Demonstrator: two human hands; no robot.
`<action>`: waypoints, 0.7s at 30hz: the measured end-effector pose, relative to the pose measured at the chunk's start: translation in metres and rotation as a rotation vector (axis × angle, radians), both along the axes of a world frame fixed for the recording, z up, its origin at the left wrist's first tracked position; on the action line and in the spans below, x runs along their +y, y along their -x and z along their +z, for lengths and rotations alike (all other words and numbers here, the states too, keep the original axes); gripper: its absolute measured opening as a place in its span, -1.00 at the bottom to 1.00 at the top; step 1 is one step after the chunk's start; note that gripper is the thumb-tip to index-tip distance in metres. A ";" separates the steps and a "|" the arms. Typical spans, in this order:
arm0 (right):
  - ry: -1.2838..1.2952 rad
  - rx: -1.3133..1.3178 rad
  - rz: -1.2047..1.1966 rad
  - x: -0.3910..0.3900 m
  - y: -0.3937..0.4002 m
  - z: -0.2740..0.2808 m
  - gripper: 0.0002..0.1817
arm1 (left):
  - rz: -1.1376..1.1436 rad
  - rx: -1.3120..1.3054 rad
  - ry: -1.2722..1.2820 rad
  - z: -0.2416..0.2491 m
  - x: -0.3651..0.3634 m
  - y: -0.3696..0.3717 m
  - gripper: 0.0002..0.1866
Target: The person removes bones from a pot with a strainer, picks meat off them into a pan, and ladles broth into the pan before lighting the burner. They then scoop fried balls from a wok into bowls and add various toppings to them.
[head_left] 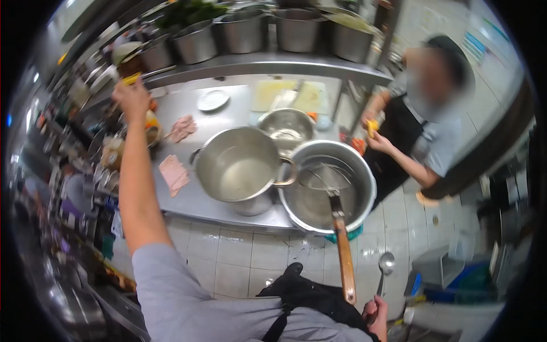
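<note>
My left hand [133, 101] is stretched out to the upper left, its fingers closed at a small yellow object [131, 79] whose kind is too blurred to make out. Low on the right, my right hand [376, 317] grips the handle of a metal spoon [386, 264], with the bowl pointing up. In front of me stand a deep steel pot [239, 165] and a wide aluminium pot [364, 171]. A whisk [342, 251] with a wooden handle leans in the wide pot. Behind them sits a steel bowl [286, 121]. Pale pink meat slices [174, 174] lie on the steel table [199, 202].
A white plate [213, 101] and a cutting board [265, 94] are at the table's back. Steel containers [242, 31] line the shelf above. At the right, a co-worker [421, 119] holds something yellow. Jars and bottles crowd the left side.
</note>
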State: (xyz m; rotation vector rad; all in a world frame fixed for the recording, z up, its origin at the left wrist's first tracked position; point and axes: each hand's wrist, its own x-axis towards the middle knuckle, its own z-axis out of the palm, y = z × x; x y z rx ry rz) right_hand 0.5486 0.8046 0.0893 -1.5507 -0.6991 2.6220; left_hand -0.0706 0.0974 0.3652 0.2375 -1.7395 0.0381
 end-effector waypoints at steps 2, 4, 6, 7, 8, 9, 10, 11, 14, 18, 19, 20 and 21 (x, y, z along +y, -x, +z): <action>0.067 0.002 0.050 0.014 -0.004 -0.011 -0.54 | 0.109 -0.342 -0.147 0.005 0.028 -0.038 -0.22; 0.272 -0.008 0.084 0.043 -0.012 -0.046 -0.50 | 0.146 -0.060 0.168 -0.023 0.016 -0.046 -0.20; 0.395 -0.017 0.017 0.058 -0.010 -0.050 -0.50 | 0.116 -0.038 0.030 -0.028 0.020 -0.068 -0.23; 0.401 -0.008 -0.020 0.068 -0.011 -0.049 -0.50 | 0.080 -0.024 0.015 -0.024 0.021 -0.082 -0.24; 0.513 -0.002 -0.016 0.078 -0.011 -0.047 -0.53 | 0.053 -0.010 -0.003 -0.015 0.028 -0.096 -0.24; 0.626 0.002 -0.004 0.090 -0.012 -0.045 -0.55 | -0.052 -0.004 -0.112 -0.001 0.054 -0.120 -0.26; 0.635 0.002 -0.020 0.101 -0.013 -0.043 -0.55 | -0.151 -0.004 -0.218 0.019 0.084 -0.146 -0.27; 0.555 0.025 -0.008 0.113 -0.013 -0.040 -0.58 | -0.267 0.012 -0.240 0.037 0.102 -0.164 -0.31; 0.574 0.029 -0.054 0.166 -0.024 -0.047 -0.63 | -0.535 0.088 -0.277 0.096 0.185 -0.236 -0.43; 0.755 0.057 -0.180 0.224 -0.030 -0.059 -0.67 | -0.996 -0.167 -0.355 0.127 0.342 -0.340 -0.61; 0.755 0.050 -0.167 0.233 -0.030 -0.060 -0.67 | -0.981 -0.165 -0.357 0.123 0.377 -0.364 -0.61; 0.739 0.033 -0.166 0.241 -0.028 -0.059 -0.68 | -1.028 -0.413 -0.276 0.117 0.410 -0.388 -0.67; 0.720 0.017 -0.167 0.250 -0.023 -0.058 -0.69 | -1.068 -0.661 -0.194 0.109 0.445 -0.410 -0.71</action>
